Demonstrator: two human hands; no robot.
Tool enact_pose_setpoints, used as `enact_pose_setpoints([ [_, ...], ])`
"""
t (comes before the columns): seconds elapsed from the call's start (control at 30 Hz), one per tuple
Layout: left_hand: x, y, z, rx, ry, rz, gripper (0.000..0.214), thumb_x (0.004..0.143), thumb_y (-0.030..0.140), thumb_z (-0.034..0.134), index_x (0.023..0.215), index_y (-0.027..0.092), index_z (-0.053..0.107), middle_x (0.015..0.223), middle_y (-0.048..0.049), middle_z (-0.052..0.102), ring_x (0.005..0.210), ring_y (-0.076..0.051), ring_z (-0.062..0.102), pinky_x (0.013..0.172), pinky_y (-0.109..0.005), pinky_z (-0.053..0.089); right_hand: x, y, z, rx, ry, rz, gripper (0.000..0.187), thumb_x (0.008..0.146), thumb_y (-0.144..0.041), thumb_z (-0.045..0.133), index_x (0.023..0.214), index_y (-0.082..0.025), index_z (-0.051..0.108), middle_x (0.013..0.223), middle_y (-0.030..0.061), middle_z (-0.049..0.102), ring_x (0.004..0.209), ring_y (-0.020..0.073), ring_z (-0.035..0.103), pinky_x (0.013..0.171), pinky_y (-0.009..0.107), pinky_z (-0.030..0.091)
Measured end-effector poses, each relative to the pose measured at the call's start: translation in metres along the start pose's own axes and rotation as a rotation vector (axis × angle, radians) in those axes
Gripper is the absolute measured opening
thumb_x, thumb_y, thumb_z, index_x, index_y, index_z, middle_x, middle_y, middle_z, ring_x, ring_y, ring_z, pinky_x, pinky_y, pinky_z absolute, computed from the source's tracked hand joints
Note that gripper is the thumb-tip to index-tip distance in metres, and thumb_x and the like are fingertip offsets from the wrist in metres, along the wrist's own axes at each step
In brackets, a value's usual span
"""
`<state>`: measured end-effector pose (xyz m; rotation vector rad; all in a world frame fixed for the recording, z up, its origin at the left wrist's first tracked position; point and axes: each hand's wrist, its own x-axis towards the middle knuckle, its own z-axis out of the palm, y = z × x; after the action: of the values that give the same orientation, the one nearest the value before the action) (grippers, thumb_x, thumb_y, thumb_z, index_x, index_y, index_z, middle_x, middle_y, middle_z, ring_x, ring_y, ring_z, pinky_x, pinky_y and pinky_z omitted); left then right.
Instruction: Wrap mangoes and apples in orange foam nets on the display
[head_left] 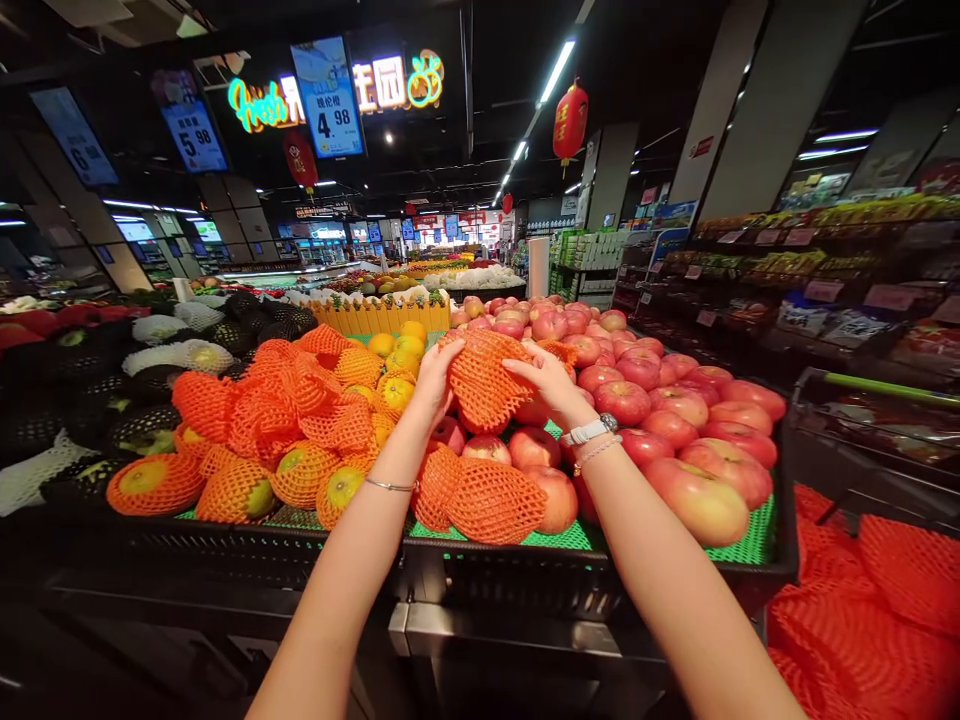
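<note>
Over the near edge of the apple pile, both hands hold an orange foam fruit net. My left hand grips its left side with the fingers closed. My right hand has its thumb on the net's right side, most of its fingers behind it. Whether fruit is inside the net cannot be seen. Red apples lie just beyond and right of the hands. Below the hands, more orange foam nets rest against the front apples.
A black crate with green matting bears the apples. To the left are yellow-orange fruits with a heap of loose foam nets, then dark netted fruits. Red nets fill the lower right beside a cart with a green handle.
</note>
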<state>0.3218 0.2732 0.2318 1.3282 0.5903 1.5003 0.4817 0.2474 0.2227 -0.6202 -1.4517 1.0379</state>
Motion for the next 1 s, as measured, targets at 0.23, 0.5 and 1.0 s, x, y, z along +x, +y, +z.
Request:
enact_pose_setpoints([
  [0.23,0.002,-0.004,-0.005,0.548,-0.003,0.114,0.012,0.079,0.016,0.052,0.087,0.02,0.061,0.088,-0.0006,0.067,0.082,-0.016,0.061,0.081,-0.03,0.048,-0.001,-0.002,-0.004,0.162,0.123,0.108,0.043,0.076,-0.052,0.061,0.106,-0.021,0.057,0.111,0.0085,0.072,0.111,0.0285,0.065,0.092,0.046,0.056],
  [0.5,0.003,0.002,-0.008,0.573,0.076,0.221,0.019,0.073,0.036,0.069,0.07,0.019,0.061,0.068,0.0011,0.06,0.066,-0.014,0.053,0.067,-0.027,0.044,0.002,0.001,-0.008,-0.086,0.047,0.0,0.064,0.077,-0.063,0.06,0.125,-0.022,0.049,0.138,0.01,0.058,0.125,0.0232,0.057,0.108,0.042,0.046],
  [1.0,-0.003,0.012,-0.005,0.069,-0.14,0.009,0.011,0.084,0.031,0.055,0.078,0.021,0.055,0.076,-0.0024,0.063,0.076,-0.017,0.063,0.071,-0.03,0.051,0.006,0.007,-0.02,-0.203,-0.004,-0.105,0.052,0.058,-0.02,0.06,0.11,-0.014,0.064,0.114,0.0085,0.071,0.11,0.0264,0.064,0.104,0.045,0.047],
])
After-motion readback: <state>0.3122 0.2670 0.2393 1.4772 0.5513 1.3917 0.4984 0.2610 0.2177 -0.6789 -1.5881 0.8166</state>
